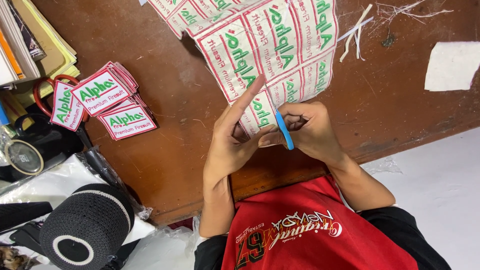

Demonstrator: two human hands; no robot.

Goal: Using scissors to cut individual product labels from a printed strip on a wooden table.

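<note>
A white fabric sheet (270, 45) of embroidered patches with green lettering and red borders lies on the brown wooden table (170, 145), running from the top edge down to my hands. My left hand (231, 142) pinches the sheet's near edge, index finger stretched up over it. My right hand (307, 130) is closed around blue-handled scissors (285, 131) right at that same edge. The scissor blades are hidden by my fingers.
A pile of cut patches (111, 102) lies at the left, partly over red-handled scissors (45, 90). Books (35, 45) are stacked at the far left. A large black thread cone (85, 227) sits on plastic at the lower left. Thread scraps (357, 35) and a white cloth piece (452, 65) lie at the upper right.
</note>
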